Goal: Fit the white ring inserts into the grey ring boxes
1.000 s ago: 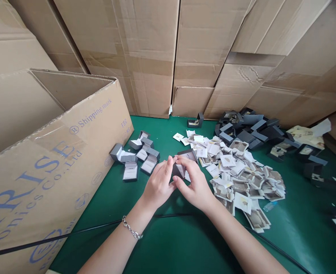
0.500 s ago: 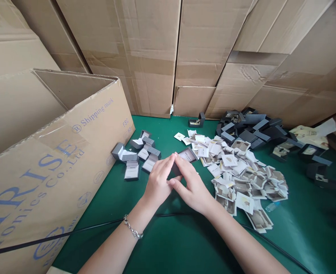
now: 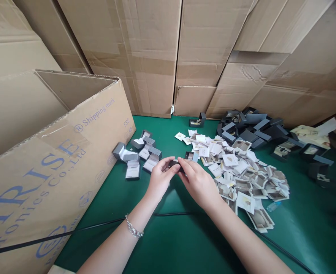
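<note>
My left hand (image 3: pixel 160 178) and my right hand (image 3: pixel 198 182) meet over the table, both closed on a dark jewellery box (image 3: pixel 174 163). The fingers cover most of the box. Just beyond my right fingertips shows a grey-blue box part (image 3: pixel 192 156); I cannot tell whether it belongs to the held box. To the left lie several open grey jewellery boxes (image 3: pixel 132 169) with pale linings. On the right, near my right hand, spreads a heap of white and grey box inserts and cards (image 3: pixel 232 161).
A large open carton (image 3: pixel 99 125) stands on the left. Dark boxes (image 3: pixel 253 127) are piled at the back right, with one open box (image 3: pixel 196 121) apart. Stacked cartons (image 3: pixel 145 57) wall off the back. A black cable (image 3: pixel 173 214) crosses the green table (image 3: pixel 168 243).
My hands have gone from a steepled pose with fingertips together to a lower grip on the dark box. The printed lid inside that showed beyond my fingers is no longer visible.
</note>
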`<move>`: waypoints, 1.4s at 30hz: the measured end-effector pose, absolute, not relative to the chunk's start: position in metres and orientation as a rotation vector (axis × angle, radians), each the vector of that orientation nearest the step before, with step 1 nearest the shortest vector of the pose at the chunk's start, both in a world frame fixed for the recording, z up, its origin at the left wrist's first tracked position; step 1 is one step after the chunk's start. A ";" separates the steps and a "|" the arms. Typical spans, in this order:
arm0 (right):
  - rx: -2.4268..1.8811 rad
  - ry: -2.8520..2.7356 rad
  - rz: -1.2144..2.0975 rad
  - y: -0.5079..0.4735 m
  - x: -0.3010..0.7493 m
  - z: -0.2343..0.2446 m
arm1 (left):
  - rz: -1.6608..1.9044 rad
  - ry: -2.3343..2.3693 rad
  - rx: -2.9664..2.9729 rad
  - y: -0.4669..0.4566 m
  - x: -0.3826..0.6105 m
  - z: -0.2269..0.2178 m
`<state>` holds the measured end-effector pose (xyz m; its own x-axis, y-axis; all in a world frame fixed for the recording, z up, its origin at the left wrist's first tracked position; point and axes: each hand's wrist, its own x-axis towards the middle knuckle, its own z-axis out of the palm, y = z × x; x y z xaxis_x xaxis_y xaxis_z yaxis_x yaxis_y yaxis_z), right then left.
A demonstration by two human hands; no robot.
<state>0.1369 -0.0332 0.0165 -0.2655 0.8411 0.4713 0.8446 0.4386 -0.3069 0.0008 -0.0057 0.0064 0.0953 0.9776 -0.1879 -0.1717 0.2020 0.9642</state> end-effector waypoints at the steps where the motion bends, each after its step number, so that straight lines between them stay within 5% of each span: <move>1: -1.423 -2.077 0.063 -0.033 0.139 0.019 | 1.075 1.091 1.022 -0.005 -0.001 0.007; 9: -1.403 -1.697 0.826 -0.029 0.158 0.046 | 1.010 1.032 1.360 -0.005 -0.011 0.015; 28: -1.299 -1.687 1.020 -0.026 0.155 0.035 | 1.060 1.189 1.593 -0.013 -0.008 0.015; 42: -1.261 -1.838 0.814 -0.029 0.154 0.039 | 1.072 1.218 1.950 -0.010 -0.010 0.009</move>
